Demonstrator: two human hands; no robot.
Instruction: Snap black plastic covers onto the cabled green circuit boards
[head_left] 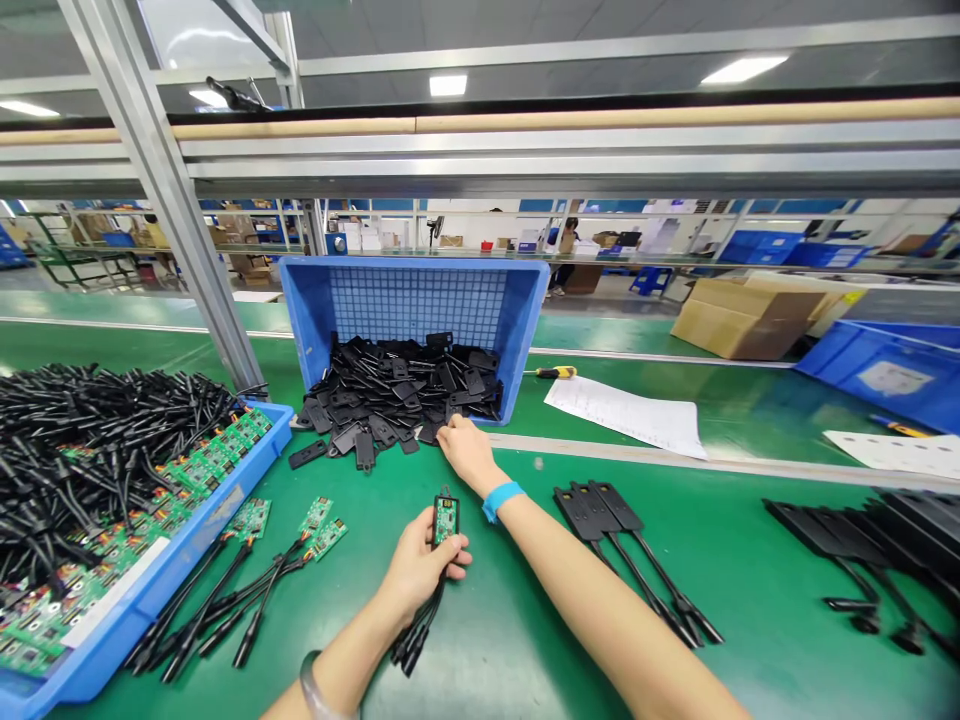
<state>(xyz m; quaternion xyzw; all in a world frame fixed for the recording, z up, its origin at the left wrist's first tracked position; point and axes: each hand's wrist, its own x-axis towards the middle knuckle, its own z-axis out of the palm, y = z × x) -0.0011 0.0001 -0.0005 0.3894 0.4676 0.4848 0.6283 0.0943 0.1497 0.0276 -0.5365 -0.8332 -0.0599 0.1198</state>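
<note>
My left hand [420, 565] is closed around a small green circuit board seated in a black shell [445, 518], its black cable hanging below my fist. My right hand [466, 450], with a blue wristband, reaches forward to the pile of black plastic covers [405, 395] spilling from a tipped blue crate [517, 310]. Its fingers are curled at the pile's front edge; what they pinch, if anything, is hidden.
A blue tray [187, 545] of green boards with black cables sits at left, with loose ones [247, 580] beside it. Finished black assemblies [630, 560] lie at right, more [877, 560] at far right. Paper sheets [630, 412], a screwdriver [553, 372], cardboard boxes [750, 315] and a metal post [172, 200] stand behind.
</note>
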